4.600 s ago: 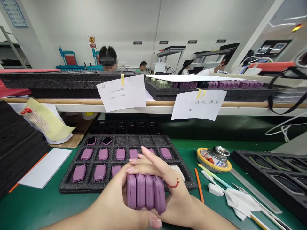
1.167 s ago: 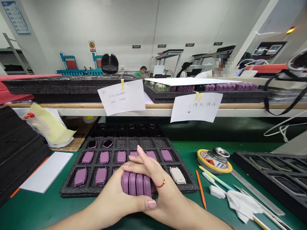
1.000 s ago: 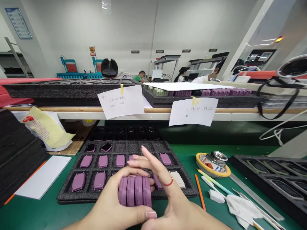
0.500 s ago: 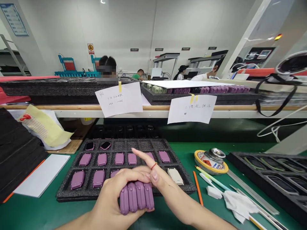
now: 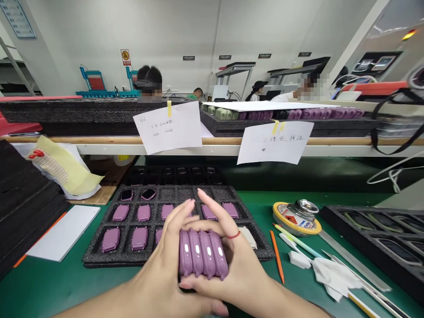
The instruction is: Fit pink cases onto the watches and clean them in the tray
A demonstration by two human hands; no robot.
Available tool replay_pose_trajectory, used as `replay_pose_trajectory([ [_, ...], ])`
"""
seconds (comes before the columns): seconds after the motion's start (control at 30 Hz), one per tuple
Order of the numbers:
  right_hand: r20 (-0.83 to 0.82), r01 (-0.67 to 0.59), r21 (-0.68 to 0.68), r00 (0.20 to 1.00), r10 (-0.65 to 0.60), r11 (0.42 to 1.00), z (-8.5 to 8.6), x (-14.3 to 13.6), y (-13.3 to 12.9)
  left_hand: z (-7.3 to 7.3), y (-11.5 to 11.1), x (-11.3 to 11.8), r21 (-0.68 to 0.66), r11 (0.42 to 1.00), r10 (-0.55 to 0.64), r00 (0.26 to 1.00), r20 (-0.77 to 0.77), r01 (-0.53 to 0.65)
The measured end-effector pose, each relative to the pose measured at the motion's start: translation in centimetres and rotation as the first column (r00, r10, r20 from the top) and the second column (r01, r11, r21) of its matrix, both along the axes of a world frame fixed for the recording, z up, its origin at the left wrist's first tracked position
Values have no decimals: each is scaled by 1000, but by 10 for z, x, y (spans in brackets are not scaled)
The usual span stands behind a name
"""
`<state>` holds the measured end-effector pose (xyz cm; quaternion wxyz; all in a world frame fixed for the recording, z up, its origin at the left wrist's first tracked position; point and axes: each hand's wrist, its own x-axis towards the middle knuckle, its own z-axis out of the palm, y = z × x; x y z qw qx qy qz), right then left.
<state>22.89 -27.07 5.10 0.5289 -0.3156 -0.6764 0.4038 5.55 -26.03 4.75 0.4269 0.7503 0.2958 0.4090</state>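
A row of several purple watch cases (image 5: 202,254) is pressed side by side between my two hands, over the table's front. Their narrow sides face me, each with a white oval button. My left hand (image 5: 165,265) flanks the row on the left, its fingers pointing up and its thumb below. From the right, my right hand (image 5: 245,260) wraps the row, thumb along the lower edge and index finger raised. Behind them lies a black foam tray (image 5: 96,254) with purple watch cases (image 5: 139,237) in its pockets. A cream case (image 5: 247,236) is partly hidden by my right hand.
At right are a tape roll (image 5: 296,216) with a metal-topped bottle, an orange stick (image 5: 277,256), a toothbrush, white cloth (image 5: 334,274) and another foam tray (image 5: 371,247). White paper (image 5: 64,232) lies left. A shelf (image 5: 218,150) with notes crosses behind; people sit beyond it.
The row of watch cases has been turned, so the sides with white buttons now face me. My right hand has come down from above to its right side. The view has shifted slightly.
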Motion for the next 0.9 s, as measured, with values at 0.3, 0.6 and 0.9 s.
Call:
replay_pose_trajectory([
  [0.3,171,5,351,983,-70,936,2,7,5,32,0,8,-610,764,-131,977,169,208],
  [0.6,156,-35,333,988,-18,942,1,10,6,29,-1,5,-674,703,-127,973,193,226],
  [0.9,147,2,336,988,-54,942,0,10,10,22,8,-7,-577,661,-341,877,339,480],
])
